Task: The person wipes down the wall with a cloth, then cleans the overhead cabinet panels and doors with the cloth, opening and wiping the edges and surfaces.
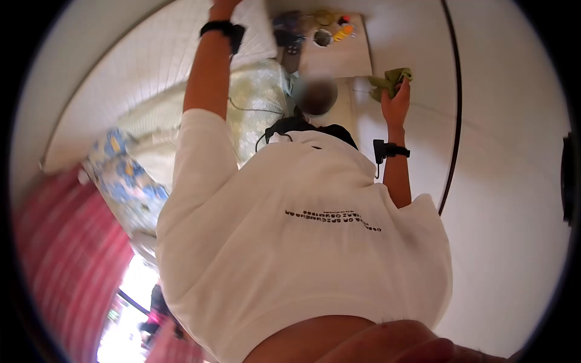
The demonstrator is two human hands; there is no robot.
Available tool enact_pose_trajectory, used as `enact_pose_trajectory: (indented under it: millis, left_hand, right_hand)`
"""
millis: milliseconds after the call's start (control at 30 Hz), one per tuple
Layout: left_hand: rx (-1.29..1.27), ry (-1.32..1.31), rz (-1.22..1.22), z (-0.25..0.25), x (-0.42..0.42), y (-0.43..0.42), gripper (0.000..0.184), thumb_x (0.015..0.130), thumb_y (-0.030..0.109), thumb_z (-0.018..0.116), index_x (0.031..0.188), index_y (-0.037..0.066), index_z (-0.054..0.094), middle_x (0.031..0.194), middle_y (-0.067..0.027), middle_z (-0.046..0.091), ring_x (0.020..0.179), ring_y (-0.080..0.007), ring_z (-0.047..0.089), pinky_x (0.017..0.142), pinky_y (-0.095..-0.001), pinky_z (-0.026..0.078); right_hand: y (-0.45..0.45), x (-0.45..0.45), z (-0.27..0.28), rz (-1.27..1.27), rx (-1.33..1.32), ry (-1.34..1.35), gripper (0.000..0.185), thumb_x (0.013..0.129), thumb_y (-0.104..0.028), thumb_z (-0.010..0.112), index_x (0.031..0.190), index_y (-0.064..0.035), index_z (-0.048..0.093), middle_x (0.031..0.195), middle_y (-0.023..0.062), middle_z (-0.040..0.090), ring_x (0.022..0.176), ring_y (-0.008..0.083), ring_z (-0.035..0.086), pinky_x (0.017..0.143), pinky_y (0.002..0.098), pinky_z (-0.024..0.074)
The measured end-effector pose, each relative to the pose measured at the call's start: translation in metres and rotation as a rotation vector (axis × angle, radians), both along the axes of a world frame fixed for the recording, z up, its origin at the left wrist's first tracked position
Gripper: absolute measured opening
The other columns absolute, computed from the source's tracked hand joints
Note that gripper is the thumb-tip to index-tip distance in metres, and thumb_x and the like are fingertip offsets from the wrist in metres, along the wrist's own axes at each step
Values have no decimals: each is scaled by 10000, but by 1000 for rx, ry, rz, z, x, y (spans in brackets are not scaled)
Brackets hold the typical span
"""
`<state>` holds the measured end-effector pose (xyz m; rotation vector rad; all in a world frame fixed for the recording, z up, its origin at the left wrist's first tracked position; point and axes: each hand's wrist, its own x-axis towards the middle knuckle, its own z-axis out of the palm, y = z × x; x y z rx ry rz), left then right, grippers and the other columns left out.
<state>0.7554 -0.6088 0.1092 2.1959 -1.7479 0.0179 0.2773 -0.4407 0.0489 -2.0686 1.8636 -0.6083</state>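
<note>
My right hand (396, 110) is closed around a crumpled green cloth (398, 77), held against or just in front of a pale, smooth surface (423, 127). A black band with a small device (390, 150) sits on my right wrist. My left arm reaches up toward the top edge of the view, wearing a black wrist device (224, 30). Only the base of my left hand (225, 5) shows; its fingers are out of frame, so what it holds or touches is hidden.
A bed with a white quilted mattress (163, 72) and floral bedding (254, 91) lies on the left. A small wooden table (333, 57) carries a yellow-orange tube (343, 32) and a round container (322, 38). Pink curtains (66, 236) hang at lower left. A dark cable (257, 109) crosses the bedding.
</note>
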Motion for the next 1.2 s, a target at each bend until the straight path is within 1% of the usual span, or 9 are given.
enact_pose_trajectory:
  millis: [100,167,200,233,367,567,833,1133,1200]
  left_hand:
    - [115,23,50,-4,3,-7,632,794,517,730,1259,94,659,1225,-197,658,1187,-366,592,1002,-511,448]
    - [-1,-223,-147,-26,29,-27,679,751,770,623,1164,241,725,992,-72,750,937,-297,708,781,-450,548]
    - [294,-120,-135,2,22,-24,752,781,800,569,1223,204,694,1054,-96,746,996,-314,700,831,-442,541]
    - [218,-156,-132,-51,39,-38,757,778,787,586,1244,197,672,1089,-103,737,1029,-334,687,865,-469,525]
    - [-54,-471,108,-63,9,-16,700,798,612,667,1320,157,563,1314,-154,576,1190,-402,549,926,-578,419]
    - [-299,-235,-217,-35,-172,18,561,799,413,686,1289,172,558,1329,-142,527,1210,-377,507,951,-546,400]
    - [-405,185,-1323,0,-444,52,362,845,129,679,1203,112,628,1171,-151,646,1097,-371,603,949,-461,482]
    - [-304,14,-1531,-33,-520,65,426,829,171,680,1222,26,601,1169,-169,631,1083,-378,594,953,-509,457]
    - [-293,4,-1513,-47,-517,54,462,827,182,683,1251,27,585,1188,-184,614,1107,-383,577,970,-517,442]
  right_hand:
    - [30,-29,19,-230,-123,-63,722,814,-155,705,1433,28,380,1122,220,581,1029,393,573,892,490,483]
    - [54,-50,36,-422,-123,-122,727,817,-172,710,1433,25,379,1156,226,597,1038,396,598,878,483,499]
    - [70,-67,39,-503,-147,-131,727,817,-172,710,1433,25,379,1156,226,597,1038,396,598,878,483,499]
    - [55,-79,-2,-522,-194,-123,714,816,-184,709,1427,6,393,1177,225,602,1056,397,603,878,486,507]
    - [124,-130,-12,-604,-227,45,669,811,-224,701,1402,-59,434,1205,214,618,1095,400,607,873,502,529]
    - [202,-164,23,-770,-333,55,627,792,-216,685,1369,-104,468,1148,142,628,1012,377,617,793,505,549]
    - [286,-254,29,-1204,-209,68,717,782,-269,689,1443,-150,438,1131,147,632,1021,393,628,775,538,541]
    - [320,-310,21,-1502,-160,67,632,798,-260,637,1414,-246,493,1086,136,647,986,394,641,772,543,534]
    - [283,-304,30,-1416,-197,-297,411,897,-172,559,1298,-85,529,1060,200,682,951,362,671,803,511,525]
